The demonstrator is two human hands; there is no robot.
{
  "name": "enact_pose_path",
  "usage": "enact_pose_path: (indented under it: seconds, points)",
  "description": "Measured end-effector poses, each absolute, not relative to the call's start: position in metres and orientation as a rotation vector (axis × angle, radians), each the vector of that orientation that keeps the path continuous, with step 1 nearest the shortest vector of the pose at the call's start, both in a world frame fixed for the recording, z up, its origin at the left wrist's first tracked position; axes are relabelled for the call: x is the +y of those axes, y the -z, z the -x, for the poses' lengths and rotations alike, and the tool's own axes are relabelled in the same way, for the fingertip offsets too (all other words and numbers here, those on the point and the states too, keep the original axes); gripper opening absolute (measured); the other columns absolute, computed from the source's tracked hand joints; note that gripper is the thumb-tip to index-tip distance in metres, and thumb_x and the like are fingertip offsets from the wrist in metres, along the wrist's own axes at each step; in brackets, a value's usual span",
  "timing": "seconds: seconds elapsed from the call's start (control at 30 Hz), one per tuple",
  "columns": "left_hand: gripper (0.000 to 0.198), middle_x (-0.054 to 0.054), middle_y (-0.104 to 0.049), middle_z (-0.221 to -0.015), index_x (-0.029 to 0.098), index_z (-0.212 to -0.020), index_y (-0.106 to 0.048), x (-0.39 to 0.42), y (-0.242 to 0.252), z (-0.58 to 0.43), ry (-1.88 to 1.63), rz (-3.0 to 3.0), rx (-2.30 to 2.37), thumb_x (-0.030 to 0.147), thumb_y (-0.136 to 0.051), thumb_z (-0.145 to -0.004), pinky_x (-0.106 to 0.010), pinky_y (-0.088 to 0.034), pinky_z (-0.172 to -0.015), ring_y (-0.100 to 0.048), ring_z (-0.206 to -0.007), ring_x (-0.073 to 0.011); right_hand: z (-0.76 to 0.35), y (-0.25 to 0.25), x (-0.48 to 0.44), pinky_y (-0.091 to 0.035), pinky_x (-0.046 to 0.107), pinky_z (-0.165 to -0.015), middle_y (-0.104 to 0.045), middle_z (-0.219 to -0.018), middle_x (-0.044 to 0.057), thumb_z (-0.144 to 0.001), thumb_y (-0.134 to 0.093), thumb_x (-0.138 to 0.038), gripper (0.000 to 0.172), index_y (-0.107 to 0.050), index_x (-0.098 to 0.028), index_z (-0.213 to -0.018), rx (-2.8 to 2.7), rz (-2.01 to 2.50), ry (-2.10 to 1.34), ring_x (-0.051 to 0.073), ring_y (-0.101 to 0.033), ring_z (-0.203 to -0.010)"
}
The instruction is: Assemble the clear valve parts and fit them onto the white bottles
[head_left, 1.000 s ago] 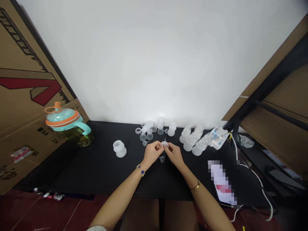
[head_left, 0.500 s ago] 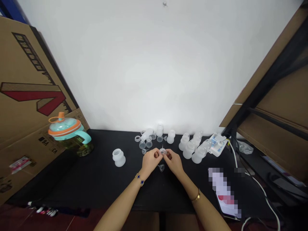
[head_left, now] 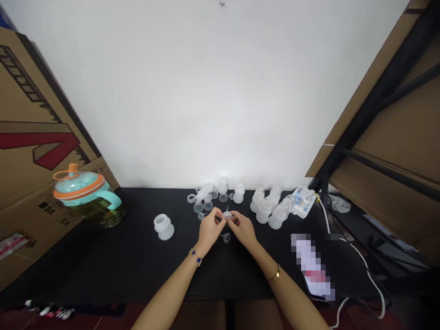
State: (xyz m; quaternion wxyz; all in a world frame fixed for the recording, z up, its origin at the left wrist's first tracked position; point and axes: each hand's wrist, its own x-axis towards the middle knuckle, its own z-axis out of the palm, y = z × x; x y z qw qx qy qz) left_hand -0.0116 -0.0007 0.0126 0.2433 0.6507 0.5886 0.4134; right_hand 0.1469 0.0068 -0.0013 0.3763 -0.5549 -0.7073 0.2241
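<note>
- Fingertips (head_left: pixel 220 217) of the left hand (head_left: pixel 209 228) and the right hand (head_left: pixel 242 228) are pressed together from opposite sides, pinching one small translucent round part (head_left: pixel 227 214) between them.
- Part sits just above the black tabletop (head_left: pixel 120 256), at the centre line of the body, level with both sets of fingers. It looks flat and disc-like, with its broad face roughly up; a thin stem or tip seems to stick up from it, but it is too small to be sure.
- Both hands are equally near it. Left comes in from the left edge, right from the right edge. Remaining fingers are curled in, not spread.
- Just below the hands, between the wrists, a small clear funnel-shaped piece (head_left: pixel 226 237) lies on the tabletop, untouched, a bit nearer the right hand.
- Just beyond the fingers: a loose cluster of small clear cups and rings (head_left: pixel 205 200).
- Right of that: a group of frosted bottles (head_left: pixel 264 210), then a white pump unit (head_left: pixel 302 200) with a white cable (head_left: pixel 364 270).
- Left, well apart: a squat white silicone piece (head_left: pixel 163 226), and a jug with a teal and orange lid (head_left: pixel 85 197).
- Near right: a phone (head_left: pixel 311 266), flat.
</note>
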Motion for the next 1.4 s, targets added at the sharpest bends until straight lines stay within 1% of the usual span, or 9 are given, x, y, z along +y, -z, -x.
enact_pose_path:
  seconds: [0.13, 0.27, 0.47, 0.7, 0.87, 0.97, 1.13, 1.27, 1.4]
  points:
    - [0.004, 0.003, -0.067, -0.082, 0.023, -0.086, -0.059, -0.003, -0.015, 0.012, -1.096, -1.859, 1.660, 0.027, -0.058, -0.085, -0.024, -0.040, -0.063, -0.059, -0.062, -0.0123, -0.147, 0.001, 0.006, -0.040, 0.025, -0.057, -0.069, -0.079, -0.001, -0.089, -0.060, -0.039, 0.027, -0.070, -0.026, -0.110, -1.823, 1.410, -0.564, 0.016, -0.058, -0.060]
    - [0.011, 0.001, -0.067, -0.088, 0.023, -0.090, -0.063, -0.004, -0.014, 0.012, -1.133, -1.929, 1.639, 0.029, -0.054, -0.089, -0.026, -0.044, -0.067, -0.060, -0.064, -0.0129, -0.147, 0.002, 0.007, -0.041, 0.025, -0.058, -0.069, -0.080, 0.000, -0.091, -0.058, -0.038, 0.022, -0.072, -0.024, -0.101, -1.827, 1.362, -0.584, 0.015, -0.058, -0.061]
    - [0.021, -0.004, -0.073, -0.101, 0.023, -0.102, -0.065, 0.000, -0.012, 0.014, -1.210, -1.797, 1.460, 0.038, -0.054, -0.093, -0.028, -0.051, -0.073, -0.070, -0.076, -0.0163, -0.147, 0.006, 0.010, -0.043, 0.025, -0.059, -0.071, -0.086, 0.002, -0.094, -0.057, -0.047, 0.031, -0.074, -0.022, -0.103, -1.753, 1.252, -0.655, 0.015, -0.055, -0.060]
    - [0.022, -0.004, -0.078, -0.094, 0.022, -0.093, -0.071, 0.005, -0.007, 0.017, -1.173, -1.740, 1.392, 0.037, -0.056, -0.092, -0.028, -0.053, -0.075, -0.073, -0.081, -0.0197, -0.146, 0.006, 0.009, -0.044, 0.026, -0.061, -0.070, -0.085, 0.003, -0.095, -0.056, -0.046, 0.034, -0.074, -0.020, -0.107, -1.758, 1.235, -0.628, 0.015, -0.056, -0.062]
    - [0.022, -0.004, -0.078, -0.091, 0.022, -0.094, -0.072, 0.007, -0.003, 0.018, -1.139, -1.778, 1.374, 0.038, -0.056, -0.091, -0.029, -0.053, -0.074, -0.072, -0.079, -0.0207, -0.146, 0.008, 0.010, -0.044, 0.026, -0.062, -0.071, -0.089, 0.003, -0.095, -0.055, -0.046, 0.033, -0.073, -0.022, -0.110, -1.754, 1.231, -0.632, 0.016, -0.057, -0.065]
    - [0.025, -0.004, -0.077, -0.090, 0.022, -0.095, -0.072, 0.007, -0.002, 0.019, -1.114, -1.821, 1.434, 0.038, -0.053, -0.093, -0.029, -0.052, -0.073, -0.072, -0.080, -0.0212, -0.146, 0.007, 0.010, -0.044, 0.027, -0.062, -0.070, -0.087, 0.003, -0.095, -0.055, -0.045, 0.032, -0.073, -0.022, -0.108, -1.768, 1.240, -0.611, 0.016, -0.057, -0.064]
    - [0.027, -0.005, -0.077, -0.091, 0.022, -0.098, -0.072, 0.005, -0.002, 0.019, -1.114, -1.837, 1.476, 0.037, -0.050, -0.094, -0.030, -0.051, -0.077, -0.071, -0.081, -0.0212, -0.145, 0.006, 0.009, -0.043, 0.026, -0.061, -0.068, -0.083, 0.002, -0.095, -0.057, -0.042, 0.028, -0.073, -0.021, -0.105, -1.798, 1.268, -0.559, 0.015, -0.055, -0.062]
    - [0.027, -0.004, -0.077, -0.090, 0.022, -0.098, -0.072, 0.002, -0.006, 0.018, -1.121, -1.850, 1.477, 0.037, -0.050, -0.094, -0.028, -0.049, -0.073, -0.071, -0.079, -0.0204, -0.144, 0.006, 0.007, -0.044, 0.025, -0.060, -0.070, -0.089, 0.003, -0.094, -0.059, -0.037, 0.023, -0.072, -0.021, -0.106, -1.804, 1.254, -0.577, 0.014, -0.056, -0.062]
    - [0.027, -0.003, -0.076, -0.086, 0.022, -0.095, -0.072, 0.001, -0.007, 0.018, -1.119, -1.856, 1.493, 0.038, -0.050, -0.094, -0.027, -0.048, -0.071, -0.070, -0.077, -0.0195, -0.144, 0.005, 0.007, -0.044, 0.025, -0.061, -0.071, -0.089, 0.003, -0.093, -0.061, -0.033, 0.020, -0.072, -0.020, -0.104, -1.806, 1.254, -0.576, 0.014, -0.056, -0.063]
